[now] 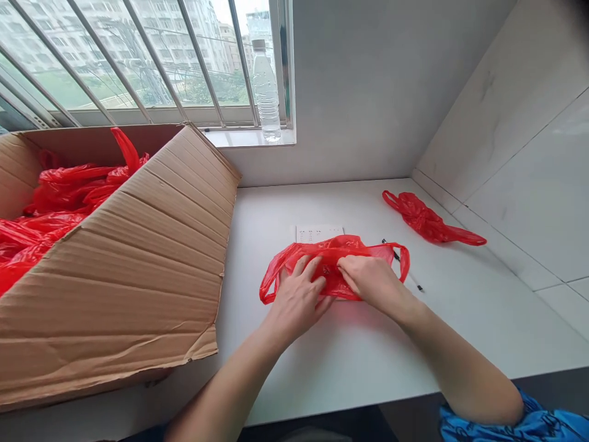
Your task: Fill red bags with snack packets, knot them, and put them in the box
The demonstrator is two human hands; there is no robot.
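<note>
A red plastic carrier bag [340, 248] lies spread sideways on the white tabletop, its handle loops out to the left and right. On the bag's left part rests my left hand [299, 293], fingers spread and pressed against the film. My right hand [370, 277] is closed, pinching the bag's film right of its middle. Behind the bag a white card with small print [319, 232] is partly covered. A thin pen-like stick [416, 283] pokes out beside the right handle loop, mostly hidden.
At left stands a large cardboard box [151, 258] heaped with red plastic bags [69, 190]. A twisted red bag [426, 218] lies at the right rear of the white table [285, 374], near the tiled wall. A clear water bottle [267, 92] stands on the windowsill.
</note>
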